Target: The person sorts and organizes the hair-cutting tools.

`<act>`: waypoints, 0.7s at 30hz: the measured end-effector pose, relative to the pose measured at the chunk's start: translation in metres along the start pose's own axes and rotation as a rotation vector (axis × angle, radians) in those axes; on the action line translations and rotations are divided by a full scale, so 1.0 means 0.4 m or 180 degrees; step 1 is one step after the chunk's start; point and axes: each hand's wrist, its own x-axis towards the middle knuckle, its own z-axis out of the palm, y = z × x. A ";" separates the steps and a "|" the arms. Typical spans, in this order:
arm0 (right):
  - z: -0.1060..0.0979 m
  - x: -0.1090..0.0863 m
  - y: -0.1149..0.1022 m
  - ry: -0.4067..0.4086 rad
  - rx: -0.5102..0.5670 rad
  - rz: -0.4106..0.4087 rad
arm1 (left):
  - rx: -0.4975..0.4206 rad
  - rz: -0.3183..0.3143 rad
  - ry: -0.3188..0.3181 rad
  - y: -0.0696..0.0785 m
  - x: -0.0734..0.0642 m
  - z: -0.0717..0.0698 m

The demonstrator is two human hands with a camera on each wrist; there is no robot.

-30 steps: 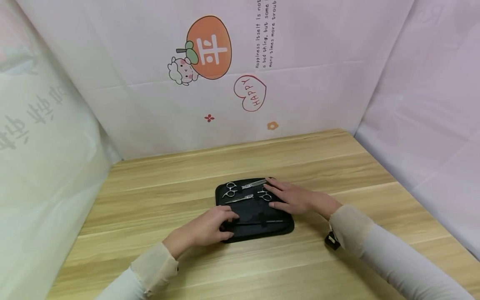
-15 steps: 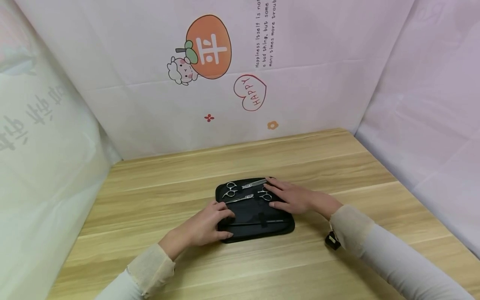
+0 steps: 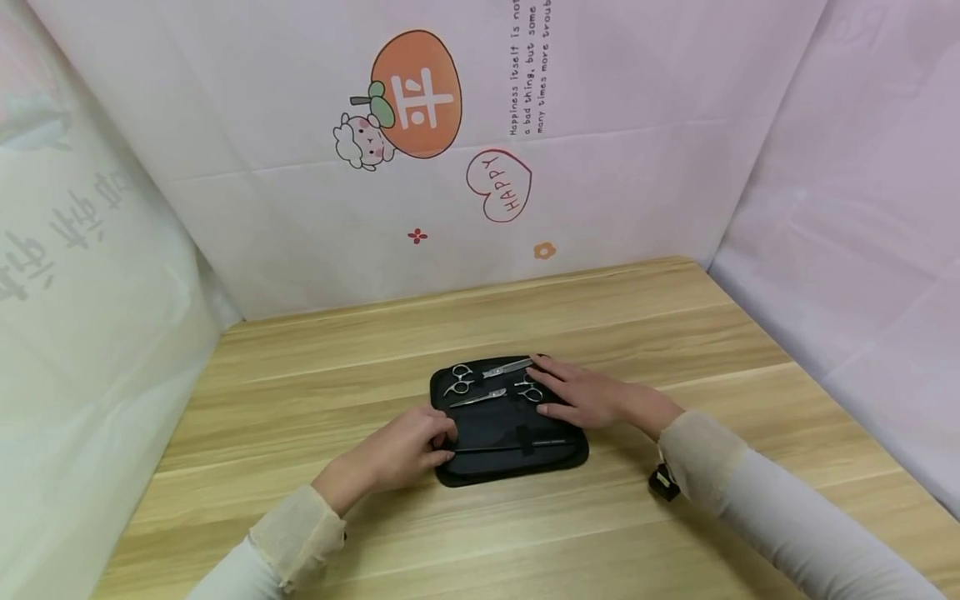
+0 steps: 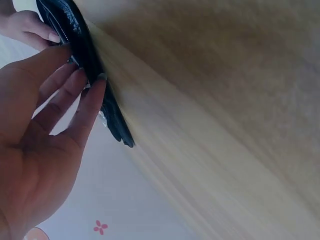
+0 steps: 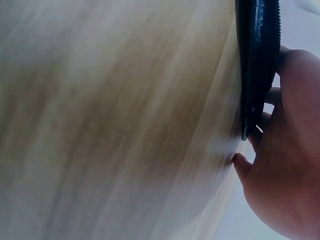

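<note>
A black zip case (image 3: 483,425) lies spread on the wooden table in the head view. Held in its upper half are two silver pairs of hairdressing scissors, an upper pair (image 3: 506,367) and a lower pair (image 3: 480,398), pointing opposite ways. Across the lower half runs a thin black rod-like comb (image 3: 487,450) under an elastic strap (image 3: 525,439). My left hand (image 3: 408,446) is at the case's left edge, thumb right at the comb's left end; the left wrist view shows its fingers spread along the edge. Fingers extended, my right hand (image 3: 588,396) rests on the case's right side, partly covering the scissors.
Pale printed cloth (image 3: 300,225) hangs behind the table (image 3: 337,358), and more cloth walls stand at left and right. A small black device (image 3: 663,482) sits at my right cuff.
My left hand has drawn back leftward from over the case to its left edge, uncovering more of the comb and case. The right hand stays in place.
</note>
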 end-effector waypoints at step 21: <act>-0.012 -0.001 -0.012 -0.0026 0.0188 0.0032 | -0.0043 0.0078 -0.0147 0.000 0.010 0.005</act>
